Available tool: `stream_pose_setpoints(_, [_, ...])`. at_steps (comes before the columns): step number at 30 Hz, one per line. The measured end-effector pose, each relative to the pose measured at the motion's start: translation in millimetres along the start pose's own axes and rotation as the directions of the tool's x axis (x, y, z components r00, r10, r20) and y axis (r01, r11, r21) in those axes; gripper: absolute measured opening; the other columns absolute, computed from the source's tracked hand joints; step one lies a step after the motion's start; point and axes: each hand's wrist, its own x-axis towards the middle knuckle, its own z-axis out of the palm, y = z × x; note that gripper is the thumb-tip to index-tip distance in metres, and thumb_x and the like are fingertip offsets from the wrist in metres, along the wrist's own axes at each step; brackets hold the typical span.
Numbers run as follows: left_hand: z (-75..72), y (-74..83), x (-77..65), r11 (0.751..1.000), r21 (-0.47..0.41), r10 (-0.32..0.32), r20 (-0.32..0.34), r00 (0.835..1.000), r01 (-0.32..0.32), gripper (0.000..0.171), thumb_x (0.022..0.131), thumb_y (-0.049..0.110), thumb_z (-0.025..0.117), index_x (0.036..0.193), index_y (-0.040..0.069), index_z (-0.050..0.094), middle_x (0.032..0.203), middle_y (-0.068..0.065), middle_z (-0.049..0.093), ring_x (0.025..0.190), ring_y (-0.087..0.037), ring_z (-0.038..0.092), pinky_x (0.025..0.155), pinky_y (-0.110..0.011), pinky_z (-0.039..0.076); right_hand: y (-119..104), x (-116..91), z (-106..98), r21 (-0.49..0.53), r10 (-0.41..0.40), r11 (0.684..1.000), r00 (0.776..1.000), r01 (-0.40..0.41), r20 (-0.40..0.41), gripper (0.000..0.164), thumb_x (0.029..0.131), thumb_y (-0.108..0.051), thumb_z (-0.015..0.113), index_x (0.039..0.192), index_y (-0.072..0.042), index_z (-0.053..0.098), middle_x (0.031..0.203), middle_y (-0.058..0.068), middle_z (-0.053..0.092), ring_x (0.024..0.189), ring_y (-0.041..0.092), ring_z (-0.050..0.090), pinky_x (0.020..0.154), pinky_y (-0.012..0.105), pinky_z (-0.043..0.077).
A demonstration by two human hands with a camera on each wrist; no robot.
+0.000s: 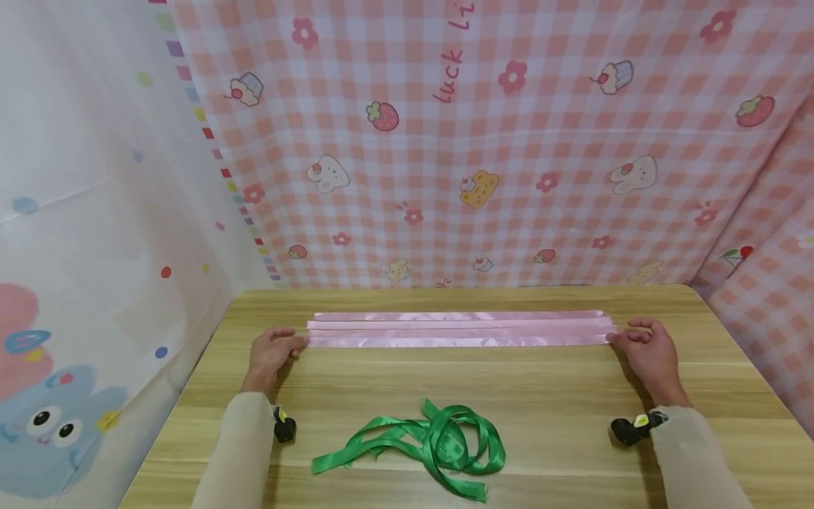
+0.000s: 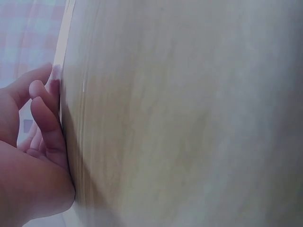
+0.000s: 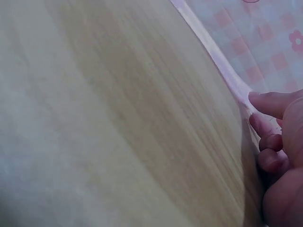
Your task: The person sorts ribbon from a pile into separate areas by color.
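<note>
Three pink satin ribbon strips lie side by side, running left to right near the far part of the table. My left hand [image 1: 273,351] pinches the left end of the nearest pink ribbon [image 1: 458,342] between thumb and fingers. At the opposite end, my right hand [image 1: 653,357] pinches the same strip. In the right wrist view the thumb [image 3: 272,103] lies over the ribbon's end, with the index finger close below. The left wrist view shows the left fingertips [image 2: 45,113] low by the tabletop, the ribbon end partly hidden.
A loose, looped green ribbon [image 1: 448,445] lies on the wooden table [image 1: 547,396] between the forearms, nearer the person. Pink checked cloth [image 1: 445,141] hangs behind the table's far edge, and white printed cloth [image 1: 114,177] hangs on the left.
</note>
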Motion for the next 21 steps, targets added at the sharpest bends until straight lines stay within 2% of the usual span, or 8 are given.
stream_pose_setpoints(4, [-3.6,0.3,-1.3,0.996,-0.083,-0.036,-0.019,0.999,0.034,0.050,0.087,0.008,0.075,0.129,0.001,0.049,0.072,0.006,0.061,0.053,-0.001,0.053,0.046,-0.014,0.044,-1.8,-3.0,0.0,0.011,0.025,1.000,1.000,-0.025,-0.007,0.044,0.090,-0.023,0.074,0.120,-0.003,0.048,0.070,-0.033,0.054,0.067,-0.012,0.053,0.063,0.010,0.042])
stream_pose_setpoints(8, [-5.6,-0.5,-5.3,0.988,-0.153,-0.036,-0.006,0.999,0.035,0.055,0.088,0.007,0.074,0.134,0.001,0.045,0.072,0.005,0.063,0.052,-0.001,0.052,0.046,-0.014,0.045,-3.9,-8.0,-2.0,0.078,0.085,0.994,0.996,-0.083,-0.016,0.034,0.090,-0.025,0.074,0.113,-0.016,0.050,0.076,-0.028,0.055,0.071,-0.009,0.054,0.063,0.012,0.044])
stream_pose_setpoints(10, [-6.7,-1.5,-7.9,0.984,-0.173,-0.040,0.014,0.999,0.042,0.056,0.088,0.007,0.074,0.136,0.003,0.044,0.070,0.005,0.063,0.051,-0.001,0.052,0.045,-0.014,0.044,-6.0,-11.3,-2.5,0.129,0.112,0.986,0.994,-0.109,-0.015,0.031,0.090,-0.024,0.075,0.109,-0.021,0.051,0.078,-0.025,0.056,0.072,-0.007,0.054,0.062,0.012,0.044])
stream_pose_setpoints(13, [-7.6,-2.8,-12.3,0.986,-0.162,-0.035,0.045,0.998,0.042,0.057,0.090,0.009,0.072,0.138,0.005,0.042,0.066,0.006,0.062,0.050,-0.002,0.051,0.043,-0.015,0.043,-11.4,-16.2,-2.5,0.189,0.116,0.975,0.993,-0.113,-0.008,0.027,0.090,-0.019,0.074,0.105,-0.021,0.052,0.078,-0.023,0.057,0.071,-0.005,0.055,0.060,0.013,0.043])
stream_pose_setpoints(16, [-7.0,-4.0,-18.4,0.994,-0.100,0.038,0.057,0.998,-0.032,0.054,0.092,0.010,0.070,0.138,0.003,0.043,0.069,0.008,0.062,0.052,-0.002,0.052,0.045,-0.016,0.043,-20.7,-23.5,-1.0,0.186,0.073,0.979,0.996,-0.079,0.043,0.025,0.092,-0.020,0.071,0.108,-0.016,0.053,0.081,-0.022,0.056,0.072,-0.003,0.055,0.059,0.015,0.044])
stream_pose_setpoints(18, [-4.2,-4.0,-23.9,0.994,-0.062,0.093,0.058,0.994,-0.089,0.050,0.093,0.011,0.070,0.135,0.001,0.045,0.072,0.011,0.064,0.055,-0.002,0.052,0.048,-0.017,0.044,-28.9,-29.9,2.3,0.152,0.013,0.988,0.996,-0.026,0.086,0.026,0.094,-0.021,0.069,0.111,-0.011,0.052,0.083,-0.022,0.056,0.073,-0.001,0.054,0.060,0.017,0.045])
stream_pose_setpoints(21, [4.2,-2.9,-34.9,0.986,-0.035,0.164,0.075,0.984,-0.161,0.044,0.093,0.010,0.069,0.131,-0.001,0.049,0.077,0.014,0.066,0.058,-0.003,0.053,0.052,-0.017,0.044,-43.8,-41.9,10.3,0.094,-0.089,0.993,0.979,0.072,0.185,0.029,0.097,-0.020,0.065,0.115,-0.001,0.051,0.086,-0.018,0.057,0.074,0.003,0.055,0.061,0.020,0.047])
